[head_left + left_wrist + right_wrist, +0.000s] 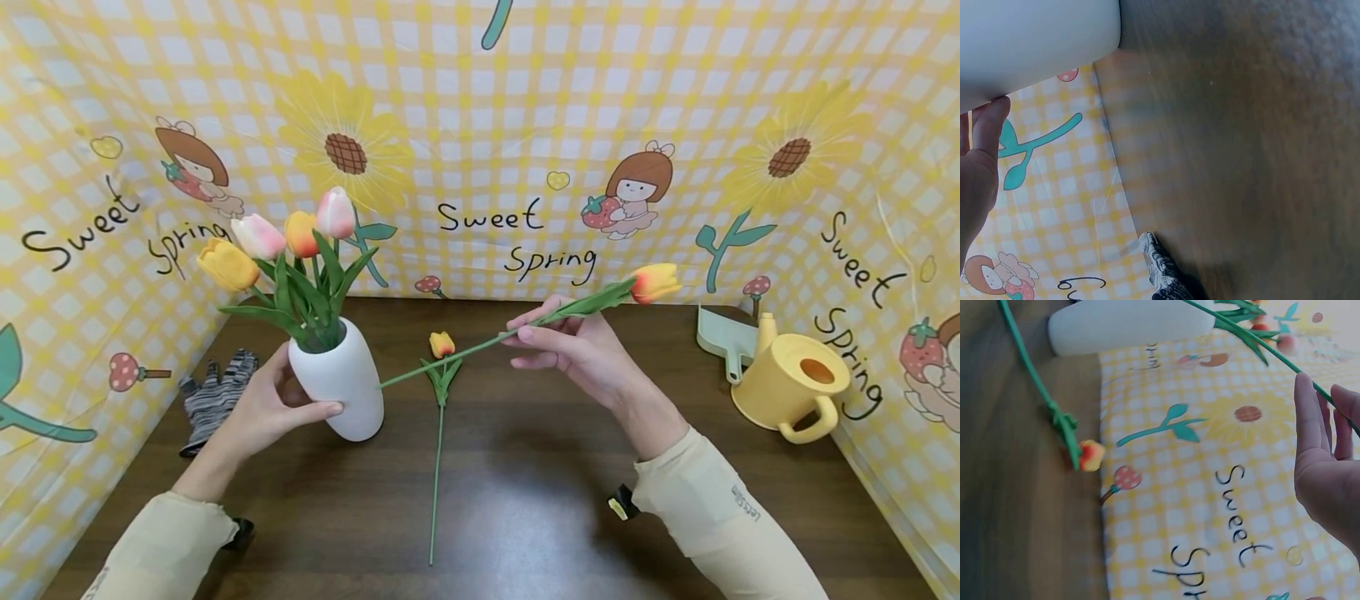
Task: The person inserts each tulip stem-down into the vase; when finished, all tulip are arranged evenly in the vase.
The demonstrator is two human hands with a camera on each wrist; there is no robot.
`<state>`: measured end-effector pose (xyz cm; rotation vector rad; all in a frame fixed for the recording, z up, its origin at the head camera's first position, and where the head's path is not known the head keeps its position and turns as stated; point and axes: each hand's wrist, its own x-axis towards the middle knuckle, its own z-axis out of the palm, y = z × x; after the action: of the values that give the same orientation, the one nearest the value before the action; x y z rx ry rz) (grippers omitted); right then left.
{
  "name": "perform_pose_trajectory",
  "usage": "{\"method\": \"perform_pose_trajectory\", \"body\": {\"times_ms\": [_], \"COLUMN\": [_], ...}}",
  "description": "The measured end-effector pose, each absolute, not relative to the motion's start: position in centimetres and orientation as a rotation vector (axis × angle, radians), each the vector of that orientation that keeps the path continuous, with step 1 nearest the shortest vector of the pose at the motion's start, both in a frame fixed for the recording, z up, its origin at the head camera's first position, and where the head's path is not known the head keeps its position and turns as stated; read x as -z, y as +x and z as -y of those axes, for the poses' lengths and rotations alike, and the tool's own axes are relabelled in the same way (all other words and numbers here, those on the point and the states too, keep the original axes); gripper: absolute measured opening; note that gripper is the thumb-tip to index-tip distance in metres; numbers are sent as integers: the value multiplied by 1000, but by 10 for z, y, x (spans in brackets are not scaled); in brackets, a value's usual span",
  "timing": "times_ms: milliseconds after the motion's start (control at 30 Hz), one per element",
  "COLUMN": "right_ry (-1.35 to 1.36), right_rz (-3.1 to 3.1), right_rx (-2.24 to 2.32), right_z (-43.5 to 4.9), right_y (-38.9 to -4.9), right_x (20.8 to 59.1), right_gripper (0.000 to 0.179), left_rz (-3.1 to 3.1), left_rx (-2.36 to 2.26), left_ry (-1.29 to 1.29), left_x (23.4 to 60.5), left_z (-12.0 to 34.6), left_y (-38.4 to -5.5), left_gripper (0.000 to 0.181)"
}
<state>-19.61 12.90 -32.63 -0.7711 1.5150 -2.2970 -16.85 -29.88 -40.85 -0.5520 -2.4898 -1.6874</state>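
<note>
My left hand [277, 404] grips a white vase [341, 379], thumb across its front and fingers behind; the vase leans slightly. Several tulips stand in it: a yellow one [227, 265], an orange one [302, 234] and two pink-and-white ones [334, 212]. Between thumb and fingers, my right hand [573, 346] pinches the stem of a yellow-red tulip [656, 283]. Its bloom points up to the right, and the stem's lower end reaches the vase's right side in the head view. Another yellow-red tulip [442, 343] lies on the table between the hands.
A grey-and-black knitted glove [217, 396] lies behind the left forearm. At the right back are a yellow watering can [787, 383] and a pale green dustpan [726, 337]. Checked cloth walls [480, 142] enclose the dark wooden table [525, 517] at the back and sides.
</note>
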Motion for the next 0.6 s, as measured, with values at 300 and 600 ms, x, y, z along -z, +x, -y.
{"method": "perform_pose_trajectory", "body": {"times_ms": [300, 600], "right_ry": [-878, -966], "right_rz": [-1501, -1480], "right_rx": [2366, 2407], "right_z": [-112, -93], "right_y": [-191, -191], "right_x": [303, 283], "right_gripper": [17, 17], "left_rz": [2487, 2491], "left_rx": [1685, 1695], "left_ry": [-558, -551], "left_x": [409, 408], "left_z": [300, 299], "left_y": [-168, -169], "left_gripper": [86, 86]}}
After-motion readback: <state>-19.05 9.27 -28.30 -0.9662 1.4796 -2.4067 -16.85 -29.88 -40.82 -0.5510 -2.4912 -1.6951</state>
